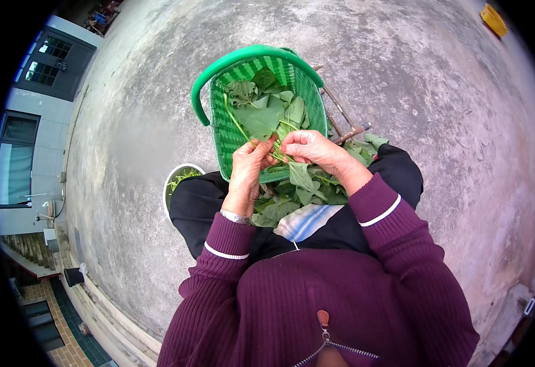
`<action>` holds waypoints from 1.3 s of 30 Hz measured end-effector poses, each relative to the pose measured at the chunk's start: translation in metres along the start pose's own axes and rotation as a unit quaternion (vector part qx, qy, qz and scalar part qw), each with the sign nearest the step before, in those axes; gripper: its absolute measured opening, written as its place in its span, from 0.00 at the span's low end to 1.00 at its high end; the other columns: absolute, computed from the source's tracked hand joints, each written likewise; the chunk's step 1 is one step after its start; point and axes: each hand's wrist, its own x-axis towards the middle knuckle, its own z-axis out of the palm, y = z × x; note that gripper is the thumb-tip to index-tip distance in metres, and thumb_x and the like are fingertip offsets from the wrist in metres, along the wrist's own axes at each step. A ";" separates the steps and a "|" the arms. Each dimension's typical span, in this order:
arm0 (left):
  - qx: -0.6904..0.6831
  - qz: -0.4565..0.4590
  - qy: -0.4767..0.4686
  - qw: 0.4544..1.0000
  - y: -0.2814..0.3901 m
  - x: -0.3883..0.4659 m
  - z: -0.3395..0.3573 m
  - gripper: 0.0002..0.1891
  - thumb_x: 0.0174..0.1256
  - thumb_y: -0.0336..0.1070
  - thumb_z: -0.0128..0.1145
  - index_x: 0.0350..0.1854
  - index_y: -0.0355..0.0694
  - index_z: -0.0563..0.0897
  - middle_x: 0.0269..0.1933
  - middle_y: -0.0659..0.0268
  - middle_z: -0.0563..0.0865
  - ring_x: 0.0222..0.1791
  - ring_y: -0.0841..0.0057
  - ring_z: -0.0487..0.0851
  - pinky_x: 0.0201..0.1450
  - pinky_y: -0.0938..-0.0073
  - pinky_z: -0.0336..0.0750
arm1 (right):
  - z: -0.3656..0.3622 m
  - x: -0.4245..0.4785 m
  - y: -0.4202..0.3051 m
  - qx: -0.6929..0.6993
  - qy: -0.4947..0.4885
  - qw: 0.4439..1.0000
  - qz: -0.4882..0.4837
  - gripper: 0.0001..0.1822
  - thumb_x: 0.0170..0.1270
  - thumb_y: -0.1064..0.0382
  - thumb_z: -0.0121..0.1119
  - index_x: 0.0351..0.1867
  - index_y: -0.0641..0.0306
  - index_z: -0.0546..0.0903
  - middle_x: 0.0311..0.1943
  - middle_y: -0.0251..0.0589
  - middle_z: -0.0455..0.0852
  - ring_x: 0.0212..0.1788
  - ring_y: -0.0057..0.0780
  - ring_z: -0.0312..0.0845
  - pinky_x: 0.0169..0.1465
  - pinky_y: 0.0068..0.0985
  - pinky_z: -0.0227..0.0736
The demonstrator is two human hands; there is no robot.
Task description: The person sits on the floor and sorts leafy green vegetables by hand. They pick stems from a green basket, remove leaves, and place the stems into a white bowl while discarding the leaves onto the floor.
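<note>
Both hands meet over the near part of a green woven plastic basket (218,137) with a thick arched handle. My left hand (250,163) pinches green leaf stems (237,120) between thumb and fingers; a broad green leaf (259,120) extends from them. Close beside it, my right hand (311,149) has thumb and forefinger together on the stems, and a leafy sprig (301,179) hangs below. Inside the basket lie loose green leaves (295,110). More leafy greens (279,211) are heaped between the legs, beside a striped cloth (311,221).
A white-rimmed bowl (166,183) with cut green stems (182,178) stands by the left knee. Rusty metal bars (340,110) show right of the basket. A yellow container (493,21) lies far off at upper right, and a concrete step (106,312) runs along the lower left.
</note>
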 end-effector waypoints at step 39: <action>0.494 0.541 0.139 0.666 0.022 -0.030 0.000 0.18 0.42 0.22 0.64 0.39 0.41 0.80 0.38 0.63 0.80 0.41 0.63 0.78 0.52 0.63 0.70 | 0.015 -0.006 -0.005 -0.008 -0.077 0.997 0.008 0.15 0.67 0.55 0.50 0.32 0.66 0.78 0.20 0.33 0.78 0.20 0.18 0.71 0.27 0.15 0.67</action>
